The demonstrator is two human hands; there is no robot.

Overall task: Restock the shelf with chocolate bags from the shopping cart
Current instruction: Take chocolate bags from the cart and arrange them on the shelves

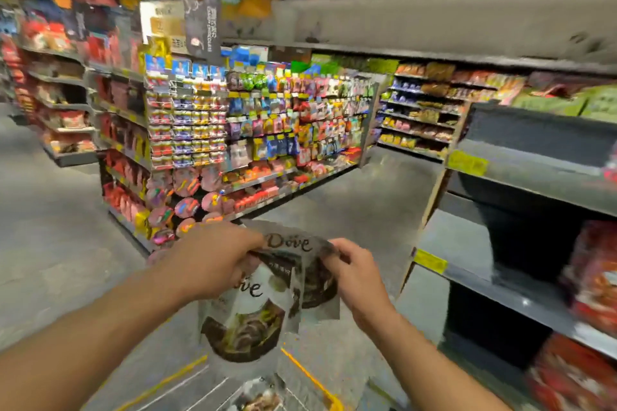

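Two Dove bags [253, 304] hung above the cart [300, 374], held up in front of the person. The left hand [213, 264] pinched the near bag's top in its grip, and the right hand [355, 272] pinched the far bag's [314, 280] edge. The shelf [521, 177] stood to the right, its near bays bare.

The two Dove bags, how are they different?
The front bag hangs lower, from the left hand; the back bag sits higher, in the right hand. The front bag shows its whole face; the back bag is half hidden behind it. Both are pale with a brown swirl and the Dove name.
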